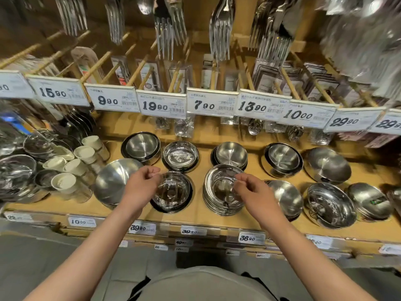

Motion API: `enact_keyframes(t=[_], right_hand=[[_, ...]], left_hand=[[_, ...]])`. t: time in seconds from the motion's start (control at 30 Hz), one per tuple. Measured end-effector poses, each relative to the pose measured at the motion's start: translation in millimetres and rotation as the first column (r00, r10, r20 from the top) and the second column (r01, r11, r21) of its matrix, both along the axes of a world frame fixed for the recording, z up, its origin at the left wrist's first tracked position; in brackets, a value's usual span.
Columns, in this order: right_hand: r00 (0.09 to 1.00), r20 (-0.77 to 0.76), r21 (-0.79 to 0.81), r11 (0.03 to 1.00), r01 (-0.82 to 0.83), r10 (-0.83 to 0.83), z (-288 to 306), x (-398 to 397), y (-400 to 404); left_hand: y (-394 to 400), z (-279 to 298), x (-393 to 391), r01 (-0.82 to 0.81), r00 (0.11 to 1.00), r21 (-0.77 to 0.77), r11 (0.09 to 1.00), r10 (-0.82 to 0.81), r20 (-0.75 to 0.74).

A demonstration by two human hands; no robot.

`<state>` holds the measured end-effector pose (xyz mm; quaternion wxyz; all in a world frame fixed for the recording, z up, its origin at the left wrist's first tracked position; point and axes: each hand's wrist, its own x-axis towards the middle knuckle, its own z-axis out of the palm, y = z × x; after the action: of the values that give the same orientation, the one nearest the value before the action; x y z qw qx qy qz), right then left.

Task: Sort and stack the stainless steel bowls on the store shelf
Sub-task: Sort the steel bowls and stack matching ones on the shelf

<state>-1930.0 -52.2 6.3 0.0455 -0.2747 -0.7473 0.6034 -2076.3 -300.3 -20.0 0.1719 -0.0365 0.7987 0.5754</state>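
Shelf point(199, 216), front row. Left hand point(138, 187) over the small steel bowl point(173, 196), fingers curled, grip unclear. Right hand point(251, 192) pinches the rim of the stacked bowls point(221, 192), just right of that bowl.

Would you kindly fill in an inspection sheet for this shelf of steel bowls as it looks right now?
Surface: wooden shelf, price labels along its front edge.
Job's things: polished bowl front centre-left; stack of shallow bowls beside it; more steel bowls in two rows.
Clutter: cream cups at left; hanging forks and packaged cutlery above.
Grippers: left hand at the polished bowl's rim, right hand at the stack's rim, fingers curled; grip unclear.
Cables: nothing seen.
Surroundings: price tags on the rail above.
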Motion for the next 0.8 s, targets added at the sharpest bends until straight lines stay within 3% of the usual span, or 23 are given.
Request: enact_keyframes(t=[0.17, 0.33, 0.63, 0.8], right_hand=[[0.995, 0.027, 0.056, 0.993, -0.101, 0.100, -2.8, -10.5, -28.1], [0.974, 0.064, 0.098, 0.970, -0.222, 0.216, -11.9, -16.4, -46.1], [0.978, 0.055, -0.032, 0.979, -0.201, 0.203, -23.6, -22.4, -53.8], [0.982, 0.091, -0.037, 0.986, -0.160, 0.163, -29.6, -12.8, -52.4]], left_hand=[[-25.9, -8.2, 8.9, -0.084, 0.995, -0.016, 0.996, 0.085, 0.043], [-29.0, -20.5, 28.2, -0.085, 0.994, -0.234, 0.969, 0.097, 0.042], [-14.0, -34.2, 32.1, 0.030, 0.999, -0.411, 0.911, -0.023, 0.022], [-3.4, -40.6, 25.2, 0.093, 0.995, -0.576, 0.812, -0.089, 0.035]])
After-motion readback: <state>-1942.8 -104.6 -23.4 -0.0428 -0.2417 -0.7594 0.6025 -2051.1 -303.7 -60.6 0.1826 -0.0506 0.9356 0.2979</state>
